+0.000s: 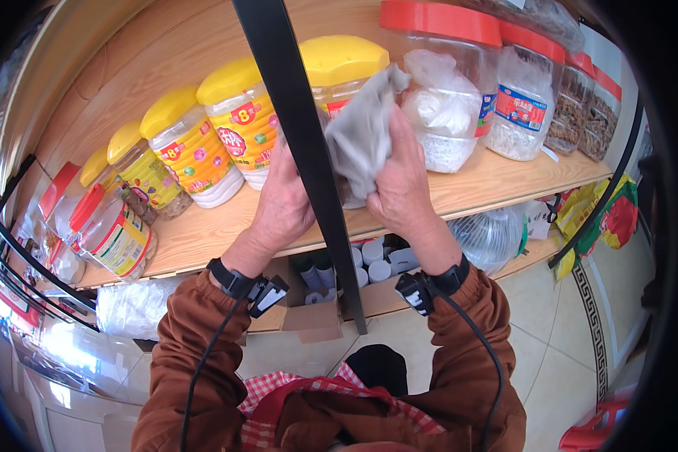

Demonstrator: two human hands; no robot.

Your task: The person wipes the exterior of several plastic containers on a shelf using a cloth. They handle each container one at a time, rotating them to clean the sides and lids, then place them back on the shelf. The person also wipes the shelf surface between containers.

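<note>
Cloth, grey: right of black post, clamped in grip of right hand. Left hand: left of post, fingertips hidden, grip cannot be told. Yellow-lidded jars: both sides of post. Advised: gather loose corner, keep jars steady.

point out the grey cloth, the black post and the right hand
Grey cloth [360, 137]: head view, middle of its crumpled fabric.
Black post [306, 166]: head view, about midway along its length.
Right hand [404, 179]: head view, back of the hand.
</note>
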